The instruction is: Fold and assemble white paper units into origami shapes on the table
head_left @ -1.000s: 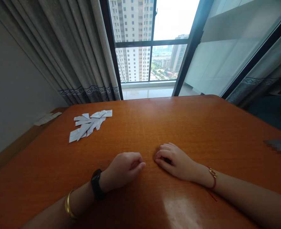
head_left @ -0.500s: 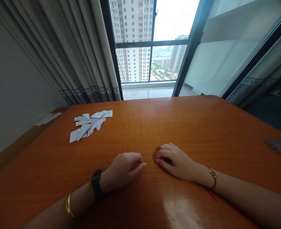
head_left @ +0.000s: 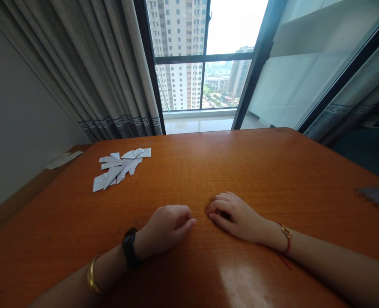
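Observation:
My left hand [head_left: 168, 227] rests on the wooden table [head_left: 189, 171], its fingers loosely curled in a closed shape. Nothing shows in it. To its right, across a small gap, my right hand [head_left: 232, 216] also lies on the tabletop, fingers bent inward and thumb near the index finger, with no object visible in it. A loose pile of folded white paper strips [head_left: 120, 167] lies farther off to the left, touched by neither hand.
Another pale paper piece [head_left: 63, 159] lies at the left beyond the table's edge. A blurred-out grey patch [head_left: 377, 199] sits at the right edge. Behind the table are a grey curtain [head_left: 118, 77] and a window frame [head_left: 204, 57].
Both hands keep the same place and pose. The whole view has shifted very slightly.

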